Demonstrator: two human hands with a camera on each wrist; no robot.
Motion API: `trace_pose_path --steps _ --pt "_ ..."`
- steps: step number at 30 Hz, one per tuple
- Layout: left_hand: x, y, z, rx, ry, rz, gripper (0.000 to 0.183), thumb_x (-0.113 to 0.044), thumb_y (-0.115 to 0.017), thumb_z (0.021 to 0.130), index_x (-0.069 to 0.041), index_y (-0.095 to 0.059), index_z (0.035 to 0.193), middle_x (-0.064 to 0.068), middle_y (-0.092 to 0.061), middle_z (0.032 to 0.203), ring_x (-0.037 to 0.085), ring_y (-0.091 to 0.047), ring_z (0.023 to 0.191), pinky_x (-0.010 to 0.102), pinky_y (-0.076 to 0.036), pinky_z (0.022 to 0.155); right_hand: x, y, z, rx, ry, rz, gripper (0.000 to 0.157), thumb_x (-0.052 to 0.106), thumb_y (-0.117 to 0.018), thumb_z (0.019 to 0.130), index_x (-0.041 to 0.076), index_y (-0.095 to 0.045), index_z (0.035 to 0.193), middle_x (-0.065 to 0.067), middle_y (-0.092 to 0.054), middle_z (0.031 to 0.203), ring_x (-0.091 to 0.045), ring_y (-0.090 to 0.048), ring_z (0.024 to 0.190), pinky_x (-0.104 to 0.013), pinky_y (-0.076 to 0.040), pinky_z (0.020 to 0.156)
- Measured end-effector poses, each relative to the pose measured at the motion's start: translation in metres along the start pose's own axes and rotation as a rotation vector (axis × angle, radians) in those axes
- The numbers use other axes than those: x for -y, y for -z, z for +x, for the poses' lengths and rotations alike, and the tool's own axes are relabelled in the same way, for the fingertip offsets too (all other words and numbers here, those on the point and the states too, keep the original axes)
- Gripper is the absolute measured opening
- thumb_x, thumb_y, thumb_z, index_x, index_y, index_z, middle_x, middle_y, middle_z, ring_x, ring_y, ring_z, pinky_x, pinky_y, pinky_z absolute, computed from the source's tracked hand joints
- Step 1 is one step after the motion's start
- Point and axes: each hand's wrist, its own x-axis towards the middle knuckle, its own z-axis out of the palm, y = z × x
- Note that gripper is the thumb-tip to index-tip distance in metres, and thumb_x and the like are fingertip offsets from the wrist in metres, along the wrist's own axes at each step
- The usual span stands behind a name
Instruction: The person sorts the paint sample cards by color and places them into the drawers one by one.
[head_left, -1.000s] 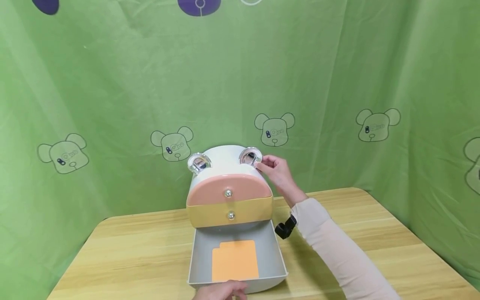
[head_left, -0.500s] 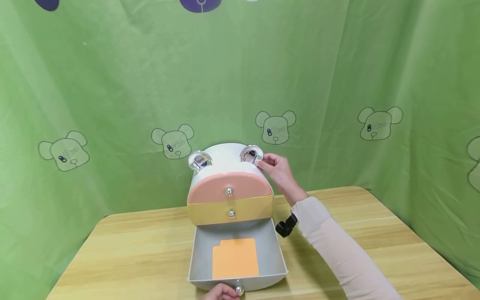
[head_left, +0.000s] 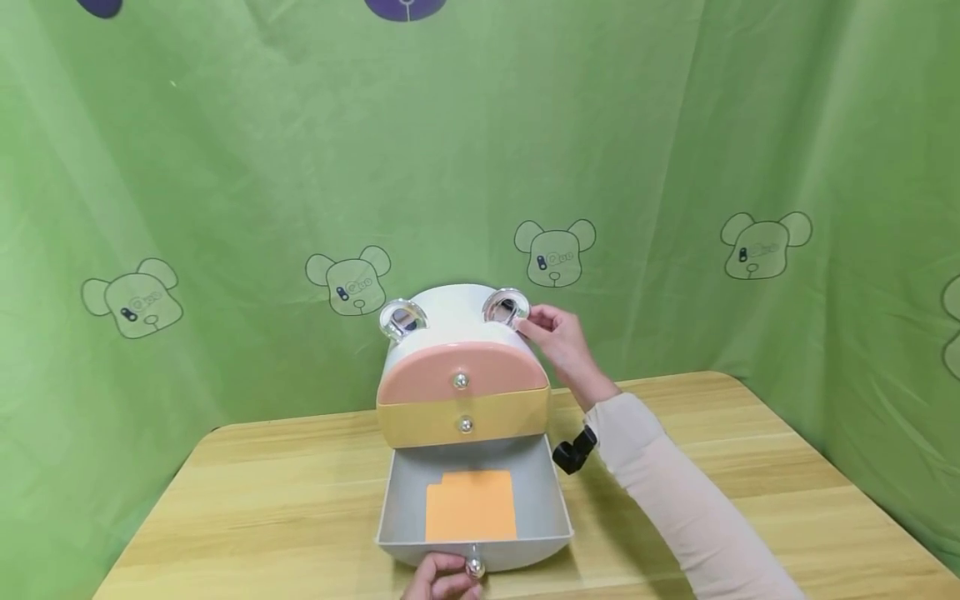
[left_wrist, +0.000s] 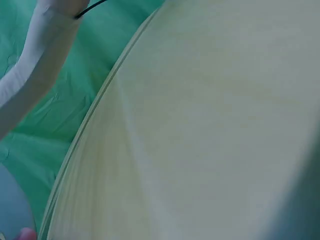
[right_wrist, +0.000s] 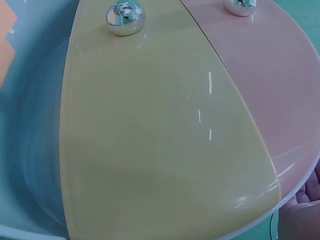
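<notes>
A small frog-like drawer cabinet (head_left: 450,325) stands at the back of the table, with a white top and two silver-rimmed eyes. Its pink drawer (head_left: 427,379) and yellow drawer (head_left: 420,425) are closed. The grey bottom drawer (head_left: 540,508) is pulled out, holding a flat orange card-like piece (head_left: 471,508). My left hand (head_left: 438,577) is at that drawer's front, curled fingers on its silver knob (head_left: 475,567); part of the hand is out of frame. My right hand (head_left: 558,337) pinches the rim of the cabinet's right eye (head_left: 506,307). In the right wrist view, that hand (right_wrist: 305,210) shows partly behind the cabinet.
The wooden table (head_left: 262,500) extends on both sides of the cabinet. A green curtain (head_left: 450,150) with bear-head prints hangs close behind it and at the sides. A black wrist device (head_left: 573,452) hangs from the right sleeve, beside the drawer.
My left hand has shifted from the drawer's front edge to its knob. The grey drawer has slid slightly inward. My right hand keeps its place on the eye.
</notes>
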Motion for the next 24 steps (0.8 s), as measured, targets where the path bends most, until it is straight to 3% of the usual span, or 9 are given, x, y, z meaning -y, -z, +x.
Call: trace_pose_path --steps 2,3,8,13,19,24 --pt "-0.006 -0.003 0.005 -0.07 0.02 0.001 0.038 -0.001 -0.069 0.078 0.014 -0.047 0.105 0.027 -0.066 0.099 0.017 -0.068 0.075 0.027 -0.059 0.067 0.0 0.0 0.0 -0.003 -0.002 -0.001 0.02 0.007 -0.066 0.086 -0.003 -0.061 0.102 0.003 -0.061 0.084 -0.01 -0.055 0.078 -0.02 -0.053 0.075" --pt "-0.01 -0.006 0.008 -0.134 0.034 0.047 0.034 -0.001 -0.071 0.077 0.009 -0.052 0.103 0.023 -0.069 0.094 0.018 -0.068 0.069 0.028 -0.059 0.062 0.0 0.0 0.0 -0.004 -0.002 0.0 0.02 0.007 -0.066 0.086 -0.003 -0.061 0.102 0.003 -0.061 0.083 -0.009 -0.055 0.078 -0.02 -0.054 0.075" --pt "-0.015 -0.012 0.028 -0.25 0.024 0.114 0.026 -0.005 -0.072 0.078 0.003 -0.059 0.1 0.017 -0.071 0.09 0.02 -0.065 0.056 0.029 -0.056 0.046 0.001 -0.001 -0.002 -0.013 -0.013 -0.002 0.021 0.007 -0.066 0.085 -0.003 -0.061 0.103 0.003 -0.061 0.085 -0.009 -0.056 0.079 -0.025 -0.054 0.08" --pt "-0.014 -0.019 0.041 -0.306 0.006 0.111 0.027 -0.008 -0.075 0.077 -0.001 -0.061 0.099 0.015 -0.071 0.089 0.017 -0.065 0.055 0.028 -0.055 0.044 0.002 -0.003 -0.002 -0.001 -0.033 -0.011 0.022 0.007 -0.065 0.086 -0.002 -0.061 0.105 0.0 -0.062 0.09 -0.01 -0.057 0.082 -0.031 -0.054 0.087" --pt "-0.014 -0.022 0.05 -0.342 -0.031 0.11 0.028 -0.009 -0.076 0.076 0.0 -0.062 0.099 0.015 -0.071 0.087 0.017 -0.064 0.054 0.025 -0.054 0.043 0.001 -0.002 0.0 -0.021 -0.009 -0.007 0.02 0.007 -0.065 0.086 -0.003 -0.061 0.103 0.002 -0.061 0.085 -0.01 -0.055 0.079 -0.021 -0.054 0.077" --pt "-0.012 -0.025 0.058 -0.378 -0.083 0.123 0.024 -0.006 -0.076 0.076 0.0 -0.064 0.095 0.013 -0.071 0.084 0.017 -0.064 0.054 0.027 -0.054 0.043 0.001 0.0 0.0 -0.004 -0.014 -0.004 0.022 0.007 -0.066 0.086 -0.003 -0.061 0.104 0.002 -0.061 0.086 -0.01 -0.056 0.08 -0.024 -0.054 0.08"
